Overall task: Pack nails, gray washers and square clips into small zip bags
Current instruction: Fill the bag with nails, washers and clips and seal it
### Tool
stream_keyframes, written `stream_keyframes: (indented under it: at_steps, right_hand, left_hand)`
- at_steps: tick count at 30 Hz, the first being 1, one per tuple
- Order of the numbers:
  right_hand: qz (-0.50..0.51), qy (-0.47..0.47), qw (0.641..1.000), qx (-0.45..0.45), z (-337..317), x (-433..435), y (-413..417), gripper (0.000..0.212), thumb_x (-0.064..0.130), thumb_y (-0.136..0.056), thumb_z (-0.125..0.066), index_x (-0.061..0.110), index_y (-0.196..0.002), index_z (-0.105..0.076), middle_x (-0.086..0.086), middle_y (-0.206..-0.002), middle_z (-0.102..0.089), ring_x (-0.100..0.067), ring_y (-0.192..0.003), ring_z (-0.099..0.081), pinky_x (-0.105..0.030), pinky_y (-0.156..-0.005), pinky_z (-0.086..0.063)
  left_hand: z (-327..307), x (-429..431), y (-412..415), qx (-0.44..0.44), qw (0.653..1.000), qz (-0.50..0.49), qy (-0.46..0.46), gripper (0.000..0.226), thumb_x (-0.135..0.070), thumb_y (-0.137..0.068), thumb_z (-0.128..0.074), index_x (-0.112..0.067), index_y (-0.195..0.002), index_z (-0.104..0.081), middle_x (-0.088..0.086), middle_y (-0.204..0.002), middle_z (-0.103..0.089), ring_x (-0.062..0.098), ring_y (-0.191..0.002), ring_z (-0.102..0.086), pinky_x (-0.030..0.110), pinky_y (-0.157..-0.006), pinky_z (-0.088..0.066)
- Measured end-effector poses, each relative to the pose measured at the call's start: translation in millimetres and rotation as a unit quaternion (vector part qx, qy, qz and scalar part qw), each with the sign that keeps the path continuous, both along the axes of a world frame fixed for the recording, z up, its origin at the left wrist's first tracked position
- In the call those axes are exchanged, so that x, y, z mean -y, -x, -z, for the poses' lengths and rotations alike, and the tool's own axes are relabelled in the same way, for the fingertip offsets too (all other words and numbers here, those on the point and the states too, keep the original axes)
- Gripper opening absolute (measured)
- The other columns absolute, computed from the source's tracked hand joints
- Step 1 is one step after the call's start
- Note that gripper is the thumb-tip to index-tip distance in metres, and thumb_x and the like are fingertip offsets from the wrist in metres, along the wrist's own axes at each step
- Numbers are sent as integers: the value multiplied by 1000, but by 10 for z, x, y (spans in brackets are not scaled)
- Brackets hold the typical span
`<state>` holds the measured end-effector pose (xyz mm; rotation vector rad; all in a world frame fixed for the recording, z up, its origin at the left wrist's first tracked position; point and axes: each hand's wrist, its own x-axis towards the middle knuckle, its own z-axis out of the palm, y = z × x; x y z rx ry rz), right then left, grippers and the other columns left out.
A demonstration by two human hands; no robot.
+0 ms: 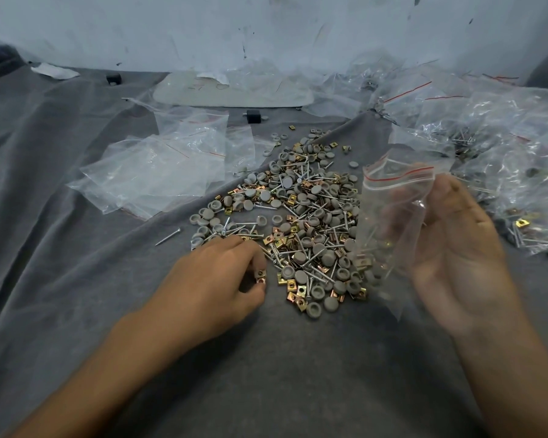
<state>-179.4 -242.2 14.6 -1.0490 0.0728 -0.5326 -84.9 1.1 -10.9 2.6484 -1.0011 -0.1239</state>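
A gray cloth (76,279) bears a hardware heap (298,222), empty bags (159,172), filled bags (503,147).

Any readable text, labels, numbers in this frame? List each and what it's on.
None readable.
White sheet by the wall: faint red scribbles, too blurred to read.
Bag in the right hand: red zip strip only, no print.
Loose bags at left: red strips, no print.
Clip in the left hand: no marking seen.
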Motion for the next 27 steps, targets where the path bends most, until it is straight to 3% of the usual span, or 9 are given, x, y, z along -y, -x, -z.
stream_keyframes:
  at_steps: [10,15,19,22,27]
  right_hand:
    - [-19,-4,999,27,20,49,-5,8,28,-89,-69,26,-95,-75,7,-97,-76,-6,-84,-70,-26,-80,-58]
    - [1,62,998,28,28,-2,-6,9,33,-84,-73,30,-88,-80,9,-90,-77,-3,-82,-71,-21,-77,-58]
    - [22,125,992,6,43,-33,-5,16,43,-82,-77,30,-92,-78,7,-90,-76,-8,-79,-68,-23,-74,-56]
    - [38,173,984,0,61,-73,-12,22,48,-84,-76,30,-96,-76,10,-88,-73,-6,-80,-65,-25,-80,-55]
    - [52,190,980,6,73,-94,-21,22,47,-85,-75,30,-99,-76,8,-87,-74,-7,-79,-66,-20,-73,-53]
  left_hand:
    - [-30,6,-1,-39,998,11,42,21,-36,-88,-67,-42,-90,-46,-20,-94,-55,2,-92,-51,32,-80,-48]
    - [36,-7,-41,-74,994,14,73,26,-31,-88,-72,-44,-88,-48,-23,-85,-56,-8,-86,-52,14,-62,-35]
    - [48,-14,-49,-91,989,19,111,29,-26,-91,-71,-46,-102,-53,-20,-88,-58,-3,-87,-56,15,-69,-41]
    - [25,-10,-57,-71,991,16,117,23,-26,-91,-71,-42,-107,-66,-24,-80,-57,-11,-85,-54,9,-64,-37]
    - [-8,-26,-54,-62,989,3,131,22,-27,-93,-70,-40,-110,-69,-19,-88,-64,-3,-87,-58,19,-73,-45]
